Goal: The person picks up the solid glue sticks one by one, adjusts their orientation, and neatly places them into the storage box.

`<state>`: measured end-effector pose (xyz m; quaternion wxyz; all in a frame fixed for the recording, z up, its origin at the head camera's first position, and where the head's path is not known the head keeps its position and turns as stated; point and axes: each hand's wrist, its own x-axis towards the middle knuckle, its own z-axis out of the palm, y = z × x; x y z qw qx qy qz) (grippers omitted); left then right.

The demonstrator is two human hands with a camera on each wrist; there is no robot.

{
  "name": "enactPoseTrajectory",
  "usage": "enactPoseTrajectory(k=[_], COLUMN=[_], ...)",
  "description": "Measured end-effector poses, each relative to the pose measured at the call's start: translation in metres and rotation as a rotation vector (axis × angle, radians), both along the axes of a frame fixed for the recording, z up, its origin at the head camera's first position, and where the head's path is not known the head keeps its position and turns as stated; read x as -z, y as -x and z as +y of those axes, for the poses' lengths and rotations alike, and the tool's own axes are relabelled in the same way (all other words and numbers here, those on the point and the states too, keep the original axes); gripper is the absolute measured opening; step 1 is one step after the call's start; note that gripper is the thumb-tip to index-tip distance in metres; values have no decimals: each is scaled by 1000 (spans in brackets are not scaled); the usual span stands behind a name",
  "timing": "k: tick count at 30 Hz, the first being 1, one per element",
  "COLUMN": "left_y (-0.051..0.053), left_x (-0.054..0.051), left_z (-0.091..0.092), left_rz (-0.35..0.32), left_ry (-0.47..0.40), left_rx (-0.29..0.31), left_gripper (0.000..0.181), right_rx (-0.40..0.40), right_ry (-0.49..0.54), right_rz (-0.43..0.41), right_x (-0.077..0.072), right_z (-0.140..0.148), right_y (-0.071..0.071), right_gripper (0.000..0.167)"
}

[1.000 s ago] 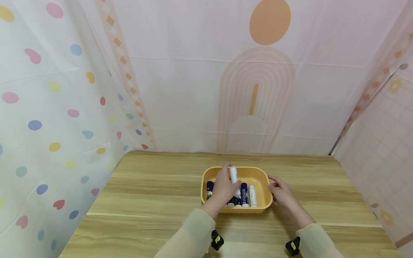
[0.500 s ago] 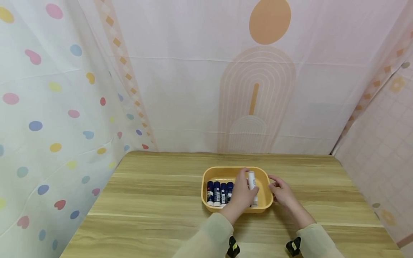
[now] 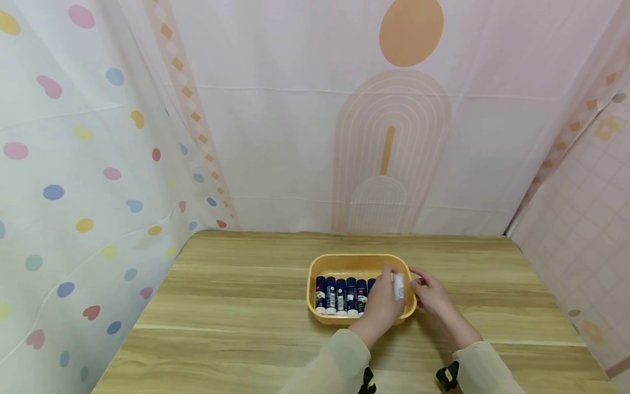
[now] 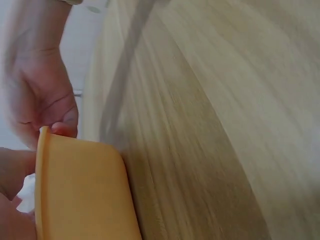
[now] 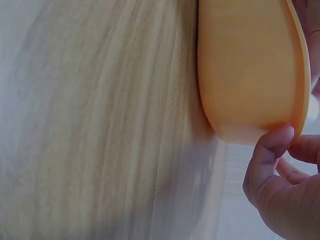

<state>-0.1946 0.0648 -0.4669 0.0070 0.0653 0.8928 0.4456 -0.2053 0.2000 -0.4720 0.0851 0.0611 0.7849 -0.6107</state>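
In the head view my left hand (image 3: 383, 304) holds a white glue stick (image 3: 398, 287) at the right end of a yellow basket (image 3: 361, 256). Several dark blue glue sticks (image 3: 341, 297) with white ends lie side by side in the basket, to the left of that hand; part of the row is hidden behind it. My right hand (image 3: 434, 295) pinches the basket's right rim. Seen from the right wrist, the thumb and fingers of the right hand (image 5: 287, 192) grip the basket wall (image 5: 250, 65) at its corner.
The basket stands on a wood-grain table (image 3: 236, 306). A pale patterned curtain (image 3: 275, 137) hangs behind the table, and a dotted one (image 3: 98, 219) hangs at the left. Each forearm wears a small black device (image 3: 448, 376).
The left hand has moved right across the basket with the white glue stick and lowered it at the right end, uncovering more blue sticks. The right hand has stayed on the rim.
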Motion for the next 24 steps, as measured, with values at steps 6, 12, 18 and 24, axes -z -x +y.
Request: enactPoseTrajectory(k=[6,12,18,24], left_y=[4,8,14,16], left_x=[3,6,9,9], left_z=[2,3,1,1], left_rz=[76,158,150,139], left_ry=[257,455,516,585], left_rx=[9,9,-16,5], left_gripper=[58,58,61,59], right_rx=[-1,2,16,23], right_ry=[8,9,5,31], right_rz=[3,7,1,-2], right_x=[1,1,0,1], right_z=[0,-1,-1,-2], right_y=[1,1,0,0], right_gripper=[42,42,42,42])
